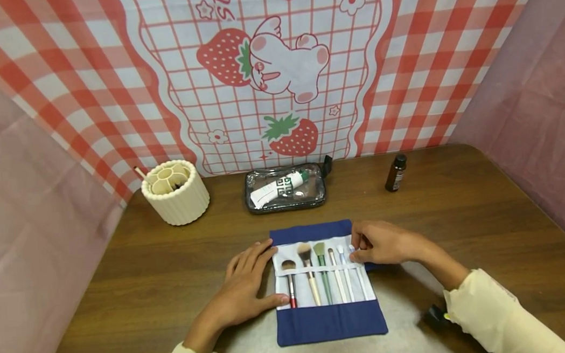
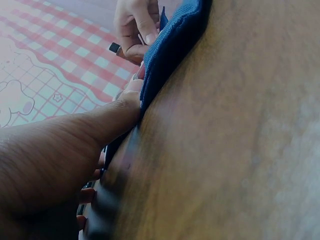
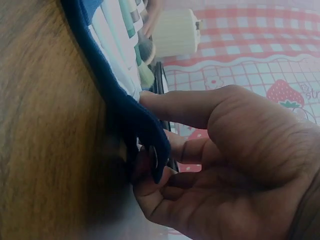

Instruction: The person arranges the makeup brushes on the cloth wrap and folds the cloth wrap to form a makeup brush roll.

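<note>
A navy and white makeup brush roll (image 1: 331, 323) lies unfolded on the table, with several makeup brushes (image 1: 323, 271) tucked under its white elastic band. My left hand (image 1: 245, 287) rests along the roll's left edge, fingers extended; its thumb touches the border near the red-handled brush (image 1: 291, 286). At the opposite edge my right hand (image 1: 383, 241) pinches the roll's fabric beside the rightmost brush. In the right wrist view, the thumb presses on top while curled fingers sit at the underside of the navy edge (image 3: 145, 122). Those fingertips are partly hidden by the cloth.
Behind the roll lies a clear zip pouch (image 1: 285, 188) holding a white tube. A cream ribbed holder (image 1: 179, 199) with compartments stands at the back left, and a small dark bottle (image 1: 396, 174) at the back right. A patterned cloth (image 1: 277, 90) hangs behind the table.
</note>
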The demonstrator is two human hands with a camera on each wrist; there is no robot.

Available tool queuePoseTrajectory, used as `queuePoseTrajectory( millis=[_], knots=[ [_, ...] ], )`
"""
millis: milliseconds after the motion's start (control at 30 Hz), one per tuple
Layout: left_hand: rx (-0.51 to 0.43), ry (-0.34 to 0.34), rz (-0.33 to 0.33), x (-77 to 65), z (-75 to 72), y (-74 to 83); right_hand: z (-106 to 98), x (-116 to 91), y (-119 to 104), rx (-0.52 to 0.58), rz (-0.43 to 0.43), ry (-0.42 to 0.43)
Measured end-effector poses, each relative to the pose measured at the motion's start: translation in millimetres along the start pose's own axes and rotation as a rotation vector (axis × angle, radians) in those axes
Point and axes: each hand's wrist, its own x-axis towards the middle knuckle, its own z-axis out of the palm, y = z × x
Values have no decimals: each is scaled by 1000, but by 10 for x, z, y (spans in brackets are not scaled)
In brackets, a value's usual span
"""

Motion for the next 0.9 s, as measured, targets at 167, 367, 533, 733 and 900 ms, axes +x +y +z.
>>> queuePoseTrajectory(
  millis=[167,367,533,733,900],
  knots=[
    [-4,-3,-2,4,-14,-3,-12,6,-53,-67,2,-6],
    [6,-13,9,14,-47,19,24,-8,-225,-180,42,160],
    [-16,-6,16,37,-94,25,178,-49,-496,-44,-87,214],
    [-2,65,72,140,-158,-10,433,-157,-882,222,-271,-21],
    [53,16,94,207,-191,-65,599,-226,-1039,224,-392,-143]
  ],
)
